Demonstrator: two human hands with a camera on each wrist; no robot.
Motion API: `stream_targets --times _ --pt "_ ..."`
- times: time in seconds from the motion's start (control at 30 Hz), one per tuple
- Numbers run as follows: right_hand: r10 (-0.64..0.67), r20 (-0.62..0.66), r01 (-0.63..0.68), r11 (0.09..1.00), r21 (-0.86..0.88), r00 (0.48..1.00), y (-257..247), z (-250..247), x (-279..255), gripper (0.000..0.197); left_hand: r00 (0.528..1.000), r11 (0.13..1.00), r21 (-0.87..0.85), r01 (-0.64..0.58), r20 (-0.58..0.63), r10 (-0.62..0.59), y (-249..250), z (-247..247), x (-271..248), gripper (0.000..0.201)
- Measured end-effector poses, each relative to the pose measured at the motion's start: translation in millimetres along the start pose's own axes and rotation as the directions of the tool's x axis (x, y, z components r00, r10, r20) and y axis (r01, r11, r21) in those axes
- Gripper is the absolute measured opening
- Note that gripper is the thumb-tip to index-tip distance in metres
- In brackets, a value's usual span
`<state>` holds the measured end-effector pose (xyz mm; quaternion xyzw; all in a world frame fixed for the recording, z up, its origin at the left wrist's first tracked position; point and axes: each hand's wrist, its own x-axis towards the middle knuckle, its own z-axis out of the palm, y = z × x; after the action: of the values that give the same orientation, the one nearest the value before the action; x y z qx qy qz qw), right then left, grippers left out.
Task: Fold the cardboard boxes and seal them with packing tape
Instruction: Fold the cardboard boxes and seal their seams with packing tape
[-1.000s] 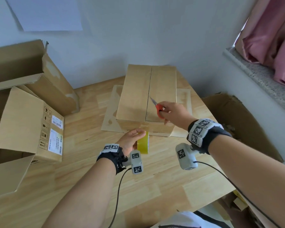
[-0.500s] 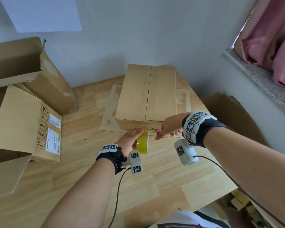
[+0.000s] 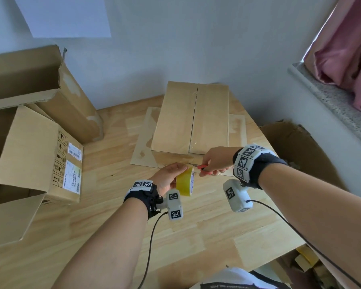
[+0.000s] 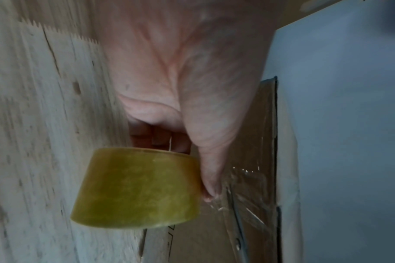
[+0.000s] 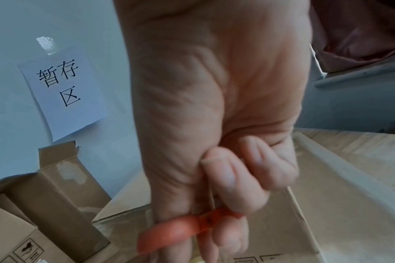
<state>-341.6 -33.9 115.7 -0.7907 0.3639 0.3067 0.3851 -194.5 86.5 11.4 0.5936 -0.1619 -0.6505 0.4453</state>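
The closed box (image 3: 193, 119) lay lengthwise toward the counter's (image 3: 104, 205) far edge, its centre seam running front to back. Just before its near end, the left hand (image 3: 167, 176) gripped the tape roll (image 3: 185, 181) standing on edge, thumb on top. The right hand (image 3: 216, 161) was curled round the red-handled scissors (image 3: 204, 170), blades pointing left. Only the left wrist view showed the blades (image 4: 235, 213) against clear tape (image 4: 248, 186) stretched to the box; the right wrist view showed only the handle (image 5: 180, 229).
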Motion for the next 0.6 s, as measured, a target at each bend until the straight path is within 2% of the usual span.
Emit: stream_targets --times 0.2,0.33,0.43,0.6 --pt "-0.005 -0.004 0.006 0.999 0.038 1.000 1.1 2.2 1.7 0.022 1.000 1.000 0.027 0.006 -0.003 -0.006 3.0 -0.6 -3.0 0.006" --pt "-0.024 -0.024 0.023 0.999 -0.034 0.999 -5.4 6.8 3.6 0.033 0.999 0.997 0.078 0.014 0.027 -0.016 9.5 2.1 -9.4 0.021" --pt "-0.041 -0.057 0.041 0.999 0.006 0.998 -9.8 10.7 9.0 0.032 0.999 0.991 0.132 0.018 0.043 -0.024 14.1 -0.5 -12.1 0.028" --pt "-0.063 -0.091 0.052 0.992 -0.112 0.994 -8.3 14.2 13.4 0.037 0.998 0.976 0.208 0.062 0.003 -0.064 15.8 -4.3 -14.3 0.007"
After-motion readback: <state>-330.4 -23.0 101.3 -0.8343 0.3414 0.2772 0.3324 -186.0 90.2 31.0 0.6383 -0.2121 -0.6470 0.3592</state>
